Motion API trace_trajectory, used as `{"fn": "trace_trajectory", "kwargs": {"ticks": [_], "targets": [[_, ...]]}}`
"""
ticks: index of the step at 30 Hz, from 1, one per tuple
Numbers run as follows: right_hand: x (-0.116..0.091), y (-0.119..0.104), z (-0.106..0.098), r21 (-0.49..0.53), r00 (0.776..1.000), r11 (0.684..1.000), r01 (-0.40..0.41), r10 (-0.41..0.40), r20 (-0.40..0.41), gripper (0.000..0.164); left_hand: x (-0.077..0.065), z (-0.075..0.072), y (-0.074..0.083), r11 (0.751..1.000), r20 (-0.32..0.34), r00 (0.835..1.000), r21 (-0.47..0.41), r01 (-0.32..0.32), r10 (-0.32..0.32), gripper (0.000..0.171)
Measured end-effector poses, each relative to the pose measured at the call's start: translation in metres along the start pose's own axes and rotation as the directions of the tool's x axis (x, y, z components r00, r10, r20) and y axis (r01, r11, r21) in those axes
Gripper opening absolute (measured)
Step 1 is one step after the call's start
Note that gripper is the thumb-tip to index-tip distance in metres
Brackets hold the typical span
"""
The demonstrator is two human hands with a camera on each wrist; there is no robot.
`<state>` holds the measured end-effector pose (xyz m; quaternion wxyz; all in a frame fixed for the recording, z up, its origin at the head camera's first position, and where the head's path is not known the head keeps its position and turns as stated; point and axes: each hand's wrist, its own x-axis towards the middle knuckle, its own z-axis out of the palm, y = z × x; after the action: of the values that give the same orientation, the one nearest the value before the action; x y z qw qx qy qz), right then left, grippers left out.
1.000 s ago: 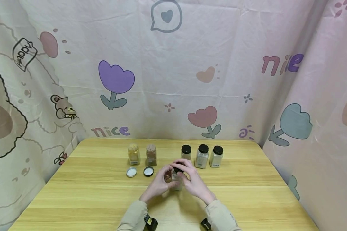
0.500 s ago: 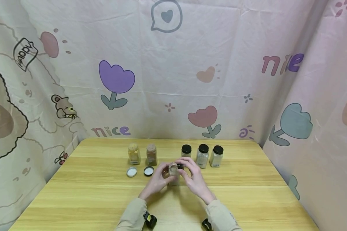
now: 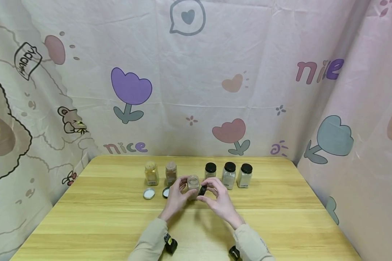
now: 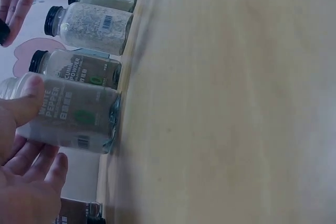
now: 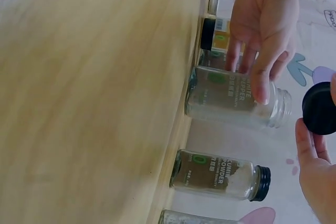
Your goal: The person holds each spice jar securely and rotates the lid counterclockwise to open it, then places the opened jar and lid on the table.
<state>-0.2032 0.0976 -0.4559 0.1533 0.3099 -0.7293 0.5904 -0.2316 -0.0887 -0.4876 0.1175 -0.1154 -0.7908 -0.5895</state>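
Observation:
A clear glass jar (image 3: 193, 183), labelled white pepper in the left wrist view, stands uncapped and upright in my left hand (image 3: 177, 198). Thumb and fingers wrap its sides, and its bare threaded neck shows in the right wrist view. Just right of the jar's mouth, my right hand (image 3: 219, 202) pinches a black lid (image 3: 202, 190), tipped on edge in the head view. A black-capped cumin powder jar (image 4: 79, 69) stands behind the white pepper jar.
At back left, a yellow-filled jar (image 3: 151, 175) and a brown-filled jar (image 3: 171, 174) stand lidless. Two lids lie before them, one silvery inside (image 3: 148, 194), one black-rimmed (image 3: 165, 193) and partly behind the left hand. Two more black-capped jars, one (image 3: 228, 177) and another (image 3: 245, 177), stand at back right.
The black lid has come off the white pepper jar and turned on edge in my right hand. My left hand has carried the jar slightly left and toward the back.

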Motion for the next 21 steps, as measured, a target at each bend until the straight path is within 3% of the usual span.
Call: {"fn": "trace_trajectory", "kwargs": {"ticks": [4,10,14,21], "targets": [[0.0,-0.002,-0.001,-0.003,0.993,0.994,-0.114,0.114,0.011,0.046,0.005,0.0,-0.001,1.0,-0.025,1.0,0.012,-0.001,0.002,0.056],[0.001,-0.001,-0.001,-0.006,0.966,0.966,-0.258,0.258,0.021,0.045,0.014,0.001,-0.003,0.998,-0.041,0.999,0.056,0.006,-0.004,0.057],[0.001,0.003,0.0,-0.008,0.96,0.961,-0.276,0.276,0.039,0.046,0.018,0.002,-0.002,0.996,-0.05,0.999,0.085,0.015,-0.011,0.056],[0.001,0.008,0.002,-0.05,0.969,0.97,-0.237,0.239,0.055,0.05,0.024,0.004,-0.001,0.992,-0.066,0.998,0.126,0.024,-0.015,0.057]]}}
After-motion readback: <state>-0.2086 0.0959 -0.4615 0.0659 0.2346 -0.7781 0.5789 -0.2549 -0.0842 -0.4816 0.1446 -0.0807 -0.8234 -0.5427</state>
